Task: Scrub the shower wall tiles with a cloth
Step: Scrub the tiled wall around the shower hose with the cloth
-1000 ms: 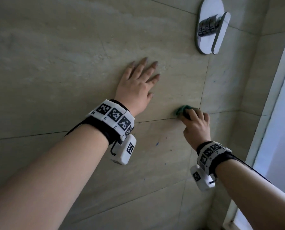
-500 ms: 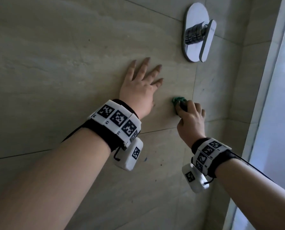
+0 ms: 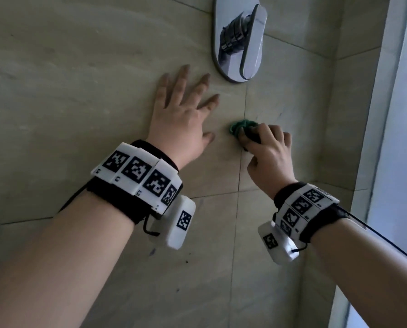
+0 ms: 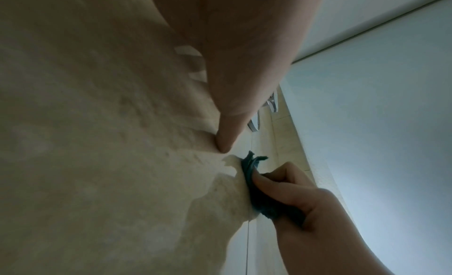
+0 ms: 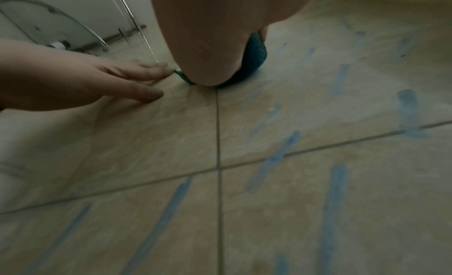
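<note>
The cloth (image 3: 241,127) is a small green-teal wad, all scrunched up, with a crinkled bit poking out past the fingertips. The right hand (image 3: 267,157) has it balled in its grip, fingers curled round it, knuckles out, and it's pressed onto the wall (image 3: 79,91) right about on a vertical grout line (image 3: 241,169). From the left wrist view the cloth (image 4: 254,184) looks darker, more blue-green, squashed flat between the fingers (image 4: 274,180) and the tile.

The left hand (image 3: 181,119) is flat on the wall just left of the cloth, fingers spread and straight, holding nothing. Its thumb tip sits near the cloth but not touching, as far as the head view shows. In the right wrist view the left hand's fingers (image 5: 137,80) come very close to the cloth's edge (image 5: 254,53).

The tiles are beige, stone-look, big. A chrome tap (image 3: 241,41) sits on the wall just above both hands. Off to the right the wall meets a corner, then a pale frame (image 3: 384,114) with a bright panel past it, so that side is tight. A horizontal grout line (image 3: 212,195) runs just below the hands. Blue streaks (image 5: 274,161) are smeared across the tiles below and to the right of the cloth, some crossing the grout. Lots of open tile to the left and below.
</note>
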